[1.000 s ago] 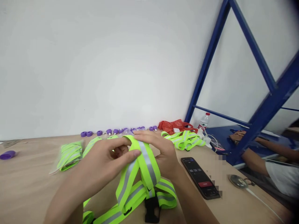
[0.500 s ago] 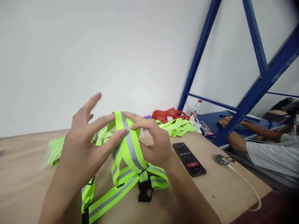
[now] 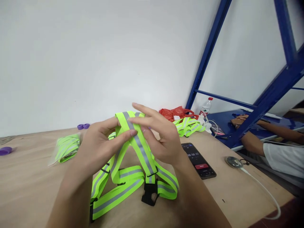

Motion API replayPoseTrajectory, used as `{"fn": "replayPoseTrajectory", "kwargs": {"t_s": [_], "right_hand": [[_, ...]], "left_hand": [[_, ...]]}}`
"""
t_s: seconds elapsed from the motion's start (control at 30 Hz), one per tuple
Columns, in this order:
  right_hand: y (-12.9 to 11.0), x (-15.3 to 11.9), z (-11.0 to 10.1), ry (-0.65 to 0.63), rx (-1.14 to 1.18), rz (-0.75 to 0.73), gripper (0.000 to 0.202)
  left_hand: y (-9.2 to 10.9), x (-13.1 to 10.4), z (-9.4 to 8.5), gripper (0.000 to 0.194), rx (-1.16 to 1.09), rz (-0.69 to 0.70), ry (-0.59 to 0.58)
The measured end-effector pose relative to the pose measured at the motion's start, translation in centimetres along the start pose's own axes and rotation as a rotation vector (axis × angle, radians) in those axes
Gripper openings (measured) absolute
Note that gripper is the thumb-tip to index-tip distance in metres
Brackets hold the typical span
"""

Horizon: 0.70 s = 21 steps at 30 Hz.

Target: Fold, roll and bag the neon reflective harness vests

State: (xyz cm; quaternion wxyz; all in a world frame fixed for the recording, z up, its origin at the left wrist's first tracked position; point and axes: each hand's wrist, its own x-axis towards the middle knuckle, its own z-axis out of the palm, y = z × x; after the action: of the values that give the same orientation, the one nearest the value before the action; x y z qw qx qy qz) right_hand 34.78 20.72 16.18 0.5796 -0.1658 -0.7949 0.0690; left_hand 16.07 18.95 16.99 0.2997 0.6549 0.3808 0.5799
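A: How do the hands stand?

B: The left hand (image 3: 102,142) is closed on a bright yellow-green webbing harness with a grey stripe (image 3: 142,152), thumb pressed on the front of a strap, fingers curled in behind it. The right hand (image 3: 161,136) is loosely spread: one finger points up clear of the webbing, another lies across the strap's front. Whether its thumb pinches from behind, I can't tell.

A: Where's the harness exactly?

B: In front of the person, its top loop raised between the hands, lower straps hanging towards the brown tabletop (image 3: 28,186). A black plastic side-release buckle (image 3: 149,193) is at the lower end, below the right hand.

A: And around it?

B: To the left, a clear plastic bag of folded yellow-green strap (image 3: 67,147) and a purple cup-like piece (image 3: 5,151). To the right, a loose heap of yellow-green straps (image 3: 188,126) before a crumpled red plastic bag (image 3: 173,112). Nearer lies a black phone showing a timer (image 3: 199,161).

A: Anything blocking the view?

B: The right forearm covers the phone's left edge; the left hand hides some of the table behind.

A: Arm pose?

B: Both forearms rise from the bottom edge and slant inward, fingers meeting at the loop.
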Motion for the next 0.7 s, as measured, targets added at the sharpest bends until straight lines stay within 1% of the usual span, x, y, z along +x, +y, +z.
{"fn": "replayPoseTrajectory", "kwargs": {"t_s": [0.03,0.1,0.17,0.23,0.3,0.33,0.4,0.47,0.53,0.57,0.7], "right_hand": [[0.1,0.0,0.0,0.036,0.010,0.033,0.032],[0.3,-0.1,0.1,0.119,0.027,0.137,0.034],[0.5,-0.2,0.2,0.139,0.036,0.255,0.044],[0.7,-0.1,0.4,0.073,0.068,0.356,0.057],[0.8,-0.1,0.6,-0.056,0.156,0.440,0.064],[0.8,0.0,0.8,-0.122,0.207,0.474,0.063],[0.6,0.1,1.1,-0.221,0.277,0.520,0.054],[0.4,0.2,1.4,-0.249,0.288,0.538,0.040],[0.3,0.4,1.4,-0.232,0.304,0.537,0.031],[0.2,0.4,1.3,-0.222,0.333,0.540,0.029],[0.1,0.5,1.0,-0.174,0.486,0.584,0.021]], "left_hand": [[-0.1,0.0,0.1,0.016,0.061,0.048,0.042],[0.0,0.1,0.4,0.013,0.211,0.136,0.087],[0.2,0.1,0.5,0.012,0.226,0.196,0.152],[0.5,0.1,0.7,0.013,0.191,0.224,0.171],[0.8,0.0,0.9,0.011,0.150,0.245,0.189],[0.9,0.0,0.9,0.010,0.132,0.254,0.199],[1.0,0.0,0.9,0.008,0.110,0.260,0.210],[1.2,-0.1,0.7,0.007,0.102,0.254,0.210],[1.3,-0.2,0.5,0.008,0.104,0.228,0.174],[1.3,-0.3,0.3,0.010,0.112,0.206,0.131],[1.7,-0.3,-0.1,0.019,0.204,0.111,-0.112]]}}
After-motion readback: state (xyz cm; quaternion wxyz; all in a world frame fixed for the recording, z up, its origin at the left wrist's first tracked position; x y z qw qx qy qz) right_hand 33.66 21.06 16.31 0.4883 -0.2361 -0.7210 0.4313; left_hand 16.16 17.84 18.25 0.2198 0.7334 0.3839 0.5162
